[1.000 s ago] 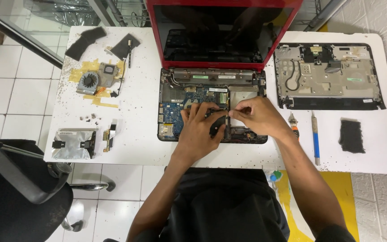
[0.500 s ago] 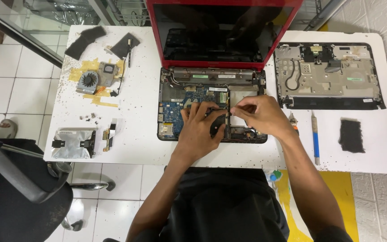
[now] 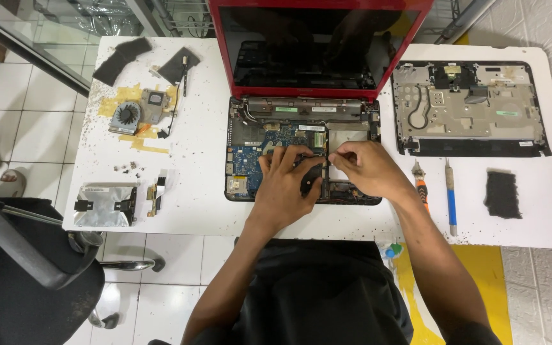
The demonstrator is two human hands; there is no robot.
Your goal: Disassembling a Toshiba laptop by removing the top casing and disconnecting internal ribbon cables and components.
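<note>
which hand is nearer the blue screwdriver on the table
Right. The right hand works in the opened laptop, just left of the blue screwdriver; the left hand is farther left.

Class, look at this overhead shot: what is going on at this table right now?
A person is working with both bare hands inside the opened base of a red laptop on a white table. The left hand rests flat over the blue circuit board, while the right hand pinches at something small near the middle. The removed keyboard-side cover lies to the right, beside two screwdrivers. A cooling fan and a silver drive sit to the left.
</note>
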